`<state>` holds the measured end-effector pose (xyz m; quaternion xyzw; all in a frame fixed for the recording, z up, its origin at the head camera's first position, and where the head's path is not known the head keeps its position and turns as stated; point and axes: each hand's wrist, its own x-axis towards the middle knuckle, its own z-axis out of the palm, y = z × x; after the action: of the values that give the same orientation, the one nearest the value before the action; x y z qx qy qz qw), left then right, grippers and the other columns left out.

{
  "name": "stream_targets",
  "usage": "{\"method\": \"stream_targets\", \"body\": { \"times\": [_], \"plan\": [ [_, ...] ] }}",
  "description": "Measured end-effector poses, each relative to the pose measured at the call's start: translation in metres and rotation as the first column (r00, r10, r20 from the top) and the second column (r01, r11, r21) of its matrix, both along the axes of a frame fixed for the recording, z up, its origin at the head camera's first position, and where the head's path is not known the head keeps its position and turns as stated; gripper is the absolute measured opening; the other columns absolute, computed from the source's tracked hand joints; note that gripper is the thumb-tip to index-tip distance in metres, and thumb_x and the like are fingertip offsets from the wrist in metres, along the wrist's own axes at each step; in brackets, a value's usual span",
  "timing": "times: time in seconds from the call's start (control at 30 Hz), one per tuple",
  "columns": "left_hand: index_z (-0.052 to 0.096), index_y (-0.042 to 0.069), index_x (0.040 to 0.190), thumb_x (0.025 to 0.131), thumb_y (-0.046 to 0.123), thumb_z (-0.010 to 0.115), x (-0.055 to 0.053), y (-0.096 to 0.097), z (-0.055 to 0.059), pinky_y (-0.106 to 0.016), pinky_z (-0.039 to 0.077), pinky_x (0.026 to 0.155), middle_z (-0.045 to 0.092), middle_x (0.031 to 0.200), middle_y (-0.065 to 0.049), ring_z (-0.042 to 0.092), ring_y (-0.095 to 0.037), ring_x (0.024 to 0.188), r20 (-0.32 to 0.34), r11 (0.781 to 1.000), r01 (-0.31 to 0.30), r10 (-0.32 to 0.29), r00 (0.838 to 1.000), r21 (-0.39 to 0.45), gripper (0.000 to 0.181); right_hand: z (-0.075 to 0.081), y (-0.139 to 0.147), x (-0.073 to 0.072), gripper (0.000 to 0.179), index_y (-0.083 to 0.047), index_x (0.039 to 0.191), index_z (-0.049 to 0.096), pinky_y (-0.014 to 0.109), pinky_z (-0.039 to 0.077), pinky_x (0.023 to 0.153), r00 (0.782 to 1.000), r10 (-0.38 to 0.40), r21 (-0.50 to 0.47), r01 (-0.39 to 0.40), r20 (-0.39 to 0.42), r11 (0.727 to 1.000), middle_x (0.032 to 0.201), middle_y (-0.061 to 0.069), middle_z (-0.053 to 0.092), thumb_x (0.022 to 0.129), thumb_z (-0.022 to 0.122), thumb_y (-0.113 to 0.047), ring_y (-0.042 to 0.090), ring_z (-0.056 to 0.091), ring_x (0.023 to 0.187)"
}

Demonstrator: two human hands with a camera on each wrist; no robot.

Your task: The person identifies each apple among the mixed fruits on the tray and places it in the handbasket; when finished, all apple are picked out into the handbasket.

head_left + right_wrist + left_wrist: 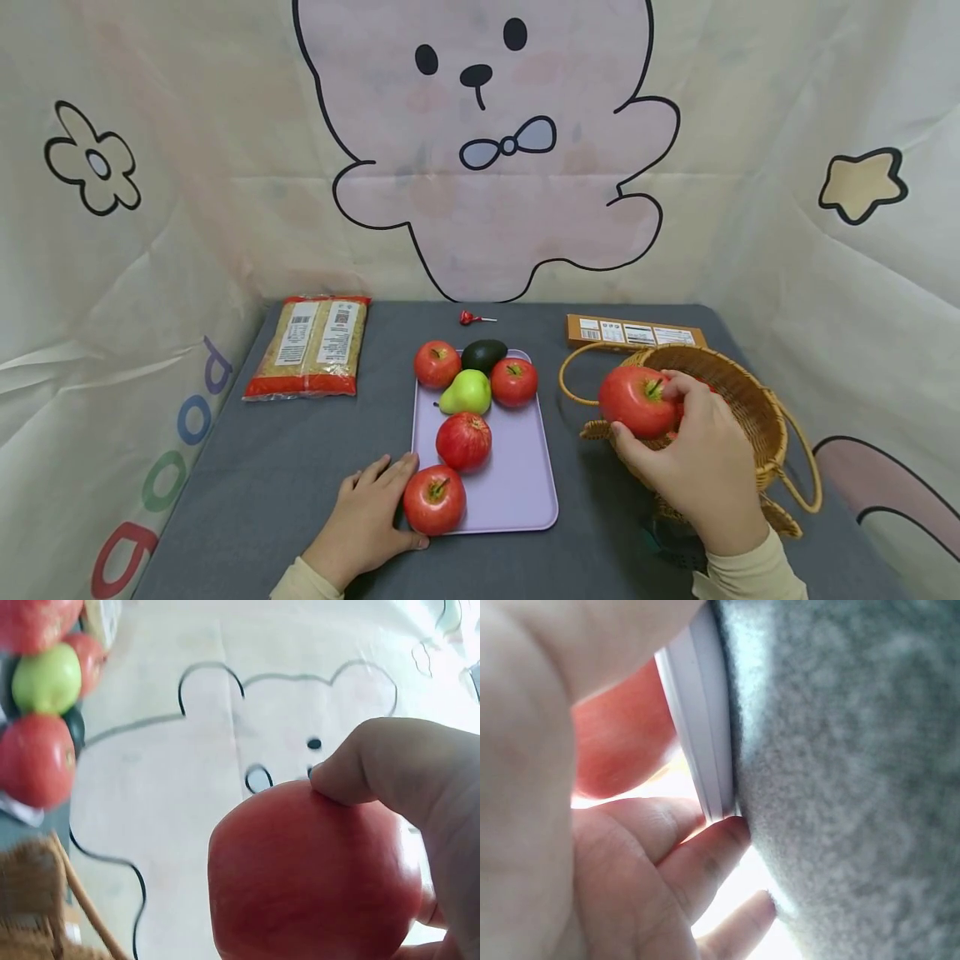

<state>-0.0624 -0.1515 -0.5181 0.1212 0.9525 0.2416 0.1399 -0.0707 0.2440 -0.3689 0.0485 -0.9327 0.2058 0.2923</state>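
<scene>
Right grip [701, 458] holds a red apple [630, 404] between thumb [632, 443] and fingers [682, 387].

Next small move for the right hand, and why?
I'd probably carry the held apple left, away from the basket, and lower it onto the bare right side of the tray. The right hand has it gripped, other apples lie there, and the left hand touches the tray's left edge, so it may steady it.
</scene>
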Motion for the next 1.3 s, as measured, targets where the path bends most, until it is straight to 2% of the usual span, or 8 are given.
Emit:
{"method": "stream_targets", "body": {
  "times": [0.13,0.23,0.47,0.73,0.83,0.97,1.1,1.3],
  "plan": [
    [0.052,0.012,0.159,0.065,0.058,0.098,0.0,0.0,0.001,-0.079,0.029,0.107,0.054,0.158,-0.007,0.039,-0.045,0.147,0.002,1.0,0.002,-0.002,1.0,0.0,0.114,0.005,0.02,0.001,0.07,0.0,0.118,0.058,0.056,0.048,0.065,0.995,-0.096,-0.01,0.096,0.027,0.995,0.108,0.017,0.067,0.07,0.093,-0.036,0.039,0.06,0.089],
    [0.052,0.011,0.159,0.065,0.058,0.098,0.0,0.001,0.002,-0.079,0.029,0.108,0.054,0.158,-0.007,0.039,-0.045,0.147,0.003,1.0,0.004,-0.004,1.0,0.0,0.114,0.006,0.035,0.001,0.073,0.002,0.123,0.057,0.057,0.048,0.063,0.982,-0.171,-0.017,0.172,0.075,0.985,0.108,0.021,0.065,0.074,0.091,-0.039,0.042,0.06,0.089],
    [0.052,0.011,0.159,0.065,0.058,0.098,0.0,0.001,0.002,-0.079,0.029,0.108,0.054,0.158,-0.007,0.04,-0.045,0.147,-0.001,1.0,0.005,-0.005,1.0,-0.005,0.115,0.001,0.068,-0.008,0.079,0.003,0.131,0.052,0.053,0.049,0.052,0.92,-0.272,-0.016,0.287,0.281,0.958,0.107,0.034,0.065,0.086,0.082,-0.054,0.046,0.061,0.085],
    [0.052,0.012,0.159,0.065,0.059,0.098,-0.001,0.001,0.001,-0.079,0.029,0.108,0.054,0.158,-0.007,0.039,-0.045,0.148,0.017,1.0,-0.003,0.004,1.0,-0.007,0.115,-0.01,0.089,-0.021,0.088,0.008,0.135,0.048,0.052,0.053,0.055,0.863,-0.231,0.048,0.235,0.449,0.971,0.107,0.033,0.066,0.091,0.075,-0.063,0.042,0.065,0.082],
    [0.052,0.012,0.159,0.065,0.059,0.098,-0.001,0.001,0.001,-0.079,0.029,0.108,0.054,0.158,-0.007,0.039,-0.045,0.148,0.019,1.0,-0.004,0.004,1.0,-0.009,0.115,-0.015,0.094,-0.026,0.088,0.009,0.135,0.045,0.051,0.052,0.055,0.838,-0.22,0.079,0.209,0.499,0.975,0.099,0.032,0.067,0.092,0.073,-0.063,0.039,0.065,0.077],
    [0.052,0.012,0.159,0.065,0.059,0.098,-0.001,0.0,0.001,-0.079,0.029,0.107,0.055,0.158,-0.007,0.039,-0.045,0.147,0.016,1.0,-0.003,0.003,1.0,-0.009,0.115,-0.023,0.099,-0.032,0.088,0.007,0.136,0.043,0.05,0.051,0.056,0.811,-0.207,0.094,0.187,0.546,0.978,0.095,0.032,0.068,0.092,0.073,-0.063,0.039,0.066,0.075],
    [0.052,0.012,0.159,0.065,0.058,0.098,-0.001,0.0,0.002,-0.079,0.029,0.108,0.055,0.158,-0.007,0.039,-0.045,0.147,0.016,1.0,-0.002,0.002,1.0,-0.006,0.115,-0.028,0.102,-0.037,0.09,0.007,0.138,0.043,0.049,0.051,0.058,0.782,-0.205,0.103,0.179,0.588,0.979,0.101,0.033,0.068,0.093,0.07,-0.067,0.038,0.067,0.078],
    [0.052,0.012,0.159,0.065,0.058,0.098,0.0,0.001,0.003,-0.079,0.029,0.108,0.055,0.158,-0.007,0.039,-0.045,0.148,0.016,1.0,-0.004,0.005,1.0,-0.008,0.115,-0.031,0.109,-0.043,0.09,0.007,0.139,0.043,0.048,0.051,0.06,0.726,-0.207,0.112,0.177,0.656,0.978,0.104,0.031,0.069,0.098,0.056,-0.072,0.036,0.068,0.082]
  ]
}}
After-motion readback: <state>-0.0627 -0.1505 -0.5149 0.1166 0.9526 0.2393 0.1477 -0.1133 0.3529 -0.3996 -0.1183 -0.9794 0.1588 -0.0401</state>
